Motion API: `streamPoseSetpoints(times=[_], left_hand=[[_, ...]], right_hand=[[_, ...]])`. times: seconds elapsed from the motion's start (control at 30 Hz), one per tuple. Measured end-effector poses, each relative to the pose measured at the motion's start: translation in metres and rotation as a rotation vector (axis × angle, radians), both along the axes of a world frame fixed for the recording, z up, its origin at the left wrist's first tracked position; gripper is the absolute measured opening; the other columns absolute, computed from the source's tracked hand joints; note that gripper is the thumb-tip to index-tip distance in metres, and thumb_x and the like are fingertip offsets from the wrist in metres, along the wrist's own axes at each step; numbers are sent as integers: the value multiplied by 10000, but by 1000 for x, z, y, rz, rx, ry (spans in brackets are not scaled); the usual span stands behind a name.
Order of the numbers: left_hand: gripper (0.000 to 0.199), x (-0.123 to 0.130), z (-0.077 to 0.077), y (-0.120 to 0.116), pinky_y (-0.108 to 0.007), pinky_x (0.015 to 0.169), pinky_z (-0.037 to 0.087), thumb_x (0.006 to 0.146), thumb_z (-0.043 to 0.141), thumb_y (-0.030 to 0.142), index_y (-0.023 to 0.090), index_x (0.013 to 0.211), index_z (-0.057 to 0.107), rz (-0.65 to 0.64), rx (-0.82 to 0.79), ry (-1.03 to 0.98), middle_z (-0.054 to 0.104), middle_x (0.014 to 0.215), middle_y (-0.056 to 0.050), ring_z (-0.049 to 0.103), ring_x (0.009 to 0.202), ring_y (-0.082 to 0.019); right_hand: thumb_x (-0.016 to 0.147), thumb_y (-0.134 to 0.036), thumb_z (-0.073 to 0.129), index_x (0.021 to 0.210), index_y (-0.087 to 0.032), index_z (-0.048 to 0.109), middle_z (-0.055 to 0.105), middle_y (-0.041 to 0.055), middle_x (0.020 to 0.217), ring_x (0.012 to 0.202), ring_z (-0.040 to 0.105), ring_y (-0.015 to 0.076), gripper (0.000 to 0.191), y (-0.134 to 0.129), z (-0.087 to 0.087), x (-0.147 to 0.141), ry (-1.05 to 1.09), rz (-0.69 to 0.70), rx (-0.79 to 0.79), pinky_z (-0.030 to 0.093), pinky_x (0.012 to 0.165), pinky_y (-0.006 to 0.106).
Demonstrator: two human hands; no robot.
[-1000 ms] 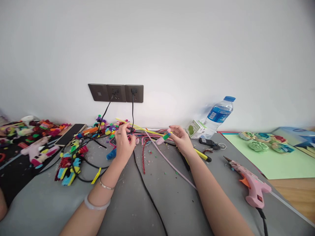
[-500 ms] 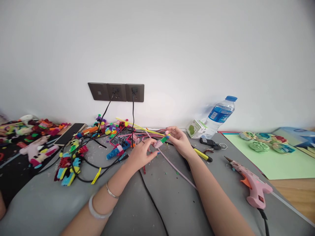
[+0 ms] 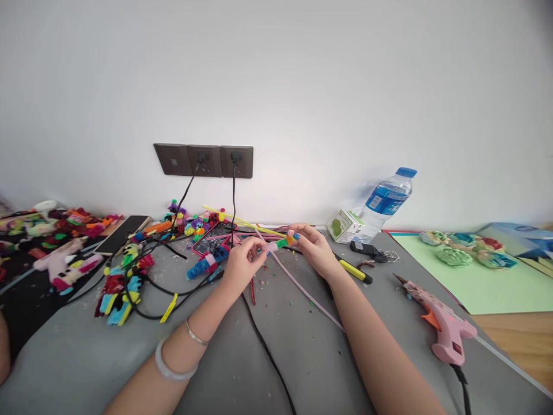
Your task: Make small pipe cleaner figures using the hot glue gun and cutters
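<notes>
Between both hands is a small fuzzy piece [image 3: 280, 244] in green, pink and orange. My left hand [image 3: 245, 262] pinches its pink end, thumb and fingertips together. My right hand [image 3: 311, 249] grips the orange and green end with thumb and fingers closed on it. From near the hands a long pale pink fuzzy stem [image 3: 305, 291] runs down to the right, passing by my right forearm. Yellow stems [image 3: 242, 221] and pink ones lie behind the hands. A blue fuzzy roll [image 3: 201, 268] rests left of my left hand.
Fuzzy figures [image 3: 118, 288] and black cables [image 3: 268, 351] lie on the grey table [image 3: 233, 369]. To the right are a bottle [image 3: 386, 202], a small box [image 3: 344, 226], keys [image 3: 374, 252], a yellow cutter [image 3: 354, 271], a pink glue gun [image 3: 447, 328] and green paper [image 3: 496, 288].
My left hand has shifted slightly left and up, and its thumb has drawn in. The small piece has turned, showing more orange and green near my right fingertips.
</notes>
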State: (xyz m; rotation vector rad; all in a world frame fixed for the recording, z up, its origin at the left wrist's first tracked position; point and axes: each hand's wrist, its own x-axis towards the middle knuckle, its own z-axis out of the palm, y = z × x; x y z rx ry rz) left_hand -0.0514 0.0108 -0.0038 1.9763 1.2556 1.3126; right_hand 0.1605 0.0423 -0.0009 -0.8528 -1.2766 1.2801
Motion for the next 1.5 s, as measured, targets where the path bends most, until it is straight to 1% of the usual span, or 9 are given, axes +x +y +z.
streamPoseSetpoints(times=[0.13,0.33,0.5,0.63,0.8,1.0,1.13,1.3,1.5], left_hand=[[114,-1,0,1,-221,562,432,792,626,175,213,897,648,26,-30,-82,645,720,23,555,608,-120],[120,-1,-1,2,-233,571,437,794,624,205,214,906,666,17,-67,-118,687,796,3,562,631,-122],[131,0,0,2,-240,579,443,791,622,202,214,910,678,-8,-72,-135,700,796,-2,579,652,-130],[115,-1,-2,3,-245,570,458,797,638,231,211,896,692,-22,-87,-169,710,801,-12,594,652,-137],[109,-3,-4,5,-256,589,483,795,651,243,206,872,719,-22,-109,-187,734,816,-23,616,663,-147],[116,-3,-5,5,-259,595,490,786,655,235,202,872,725,-46,-113,-193,729,800,-22,614,659,-152],[109,-2,-5,6,-252,596,489,771,657,237,194,858,708,-57,-135,-205,713,793,-25,610,659,-149],[153,-1,-5,6,-262,642,519,769,658,230,183,907,704,-116,-210,-208,723,864,-56,642,724,-165],[189,-3,-10,12,-276,665,526,751,685,285,172,902,705,-100,-261,-285,722,873,-64,639,748,-171]], right_hand=[[746,-508,801,979,-245,727,714,36,1044,861,627,173,359,1,-1,2,-23,38,-19,507,813,310],[758,-525,782,865,-216,705,708,16,870,736,604,150,336,3,-4,3,-94,71,-13,474,727,284],[772,-529,771,936,-239,707,699,11,914,751,601,153,340,2,-4,2,-72,65,-2,474,727,284],[730,-526,805,884,-231,702,681,5,812,734,594,165,348,-1,0,2,-85,81,-18,477,717,294],[719,-508,820,847,-233,702,690,6,836,757,603,164,326,-2,1,3,-63,125,-23,490,739,298],[686,-528,834,815,-229,703,689,7,794,734,598,163,352,-2,3,3,-82,103,-25,503,708,293],[705,-531,820,846,-226,718,707,12,818,728,606,164,351,-1,2,2,-95,95,-15,510,712,298],[745,-511,795,871,-229,731,734,19,872,745,614,165,315,0,-1,1,-109,99,0,496,733,303],[760,-504,782,986,-242,743,748,39,977,868,651,190,348,0,-1,2,-39,51,-25,508,823,329]])
